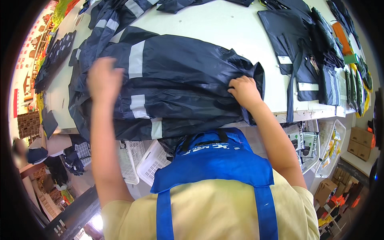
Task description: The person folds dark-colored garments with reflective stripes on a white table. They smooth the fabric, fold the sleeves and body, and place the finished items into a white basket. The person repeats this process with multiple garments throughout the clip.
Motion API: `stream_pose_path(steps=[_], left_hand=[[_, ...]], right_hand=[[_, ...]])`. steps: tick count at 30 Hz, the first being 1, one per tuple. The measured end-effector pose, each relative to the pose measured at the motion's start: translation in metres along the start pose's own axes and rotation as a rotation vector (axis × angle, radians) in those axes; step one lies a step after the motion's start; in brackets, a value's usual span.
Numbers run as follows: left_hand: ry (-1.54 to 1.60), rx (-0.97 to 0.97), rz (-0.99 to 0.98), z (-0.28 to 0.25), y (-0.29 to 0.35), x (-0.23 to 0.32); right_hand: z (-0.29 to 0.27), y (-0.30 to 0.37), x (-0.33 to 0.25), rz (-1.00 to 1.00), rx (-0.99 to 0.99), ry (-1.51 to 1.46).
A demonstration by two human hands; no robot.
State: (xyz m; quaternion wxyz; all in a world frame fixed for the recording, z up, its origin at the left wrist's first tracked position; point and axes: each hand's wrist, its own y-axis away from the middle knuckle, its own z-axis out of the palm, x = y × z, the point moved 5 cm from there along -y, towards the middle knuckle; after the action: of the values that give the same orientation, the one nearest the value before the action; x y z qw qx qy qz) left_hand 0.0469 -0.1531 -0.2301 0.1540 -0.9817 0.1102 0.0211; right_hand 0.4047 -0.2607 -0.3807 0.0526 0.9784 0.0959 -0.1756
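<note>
A dark navy rain garment (180, 60) with pale reflective bands lies rumpled across the white table in front of me, and its near edge hangs over the table's front. My right hand (245, 91) is at the garment's right end, fingers curled and closed on the bunched fabric. Over the left part of the garment is my left hand (105, 78), smeared by motion. Its fingers are too blurred to show whether they grip the cloth.
Folded dark garments (288, 38) with white labels lie on the table (224, 20) at the right. More banded navy garments (110, 20) are at the far left. White plastic crates (152, 162) stand below the front edge. Cardboard boxes (360, 142) are off to the right.
</note>
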Motion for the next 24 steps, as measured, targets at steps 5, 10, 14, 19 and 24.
stream_pose_path(steps=[5,10,14,19,24], left_hand=[[0.600,-0.402,0.473,0.099,0.057,0.135],[0.710,-0.526,0.348,0.156,0.075,0.154],[0.775,-0.657,0.268,0.169,0.067,0.151],[0.801,-0.692,0.326,0.186,0.063,0.148],[0.805,-0.714,0.251,0.206,0.057,0.150]], right_hand=[[0.009,0.015,0.034,0.095,-0.094,-0.293],[0.018,0.025,0.050,0.282,-0.143,-0.395],[0.030,0.021,0.051,0.260,-0.094,-0.245],[0.042,0.015,0.065,0.310,-0.126,-0.349],[0.041,0.011,0.070,0.363,-0.193,-0.382]])
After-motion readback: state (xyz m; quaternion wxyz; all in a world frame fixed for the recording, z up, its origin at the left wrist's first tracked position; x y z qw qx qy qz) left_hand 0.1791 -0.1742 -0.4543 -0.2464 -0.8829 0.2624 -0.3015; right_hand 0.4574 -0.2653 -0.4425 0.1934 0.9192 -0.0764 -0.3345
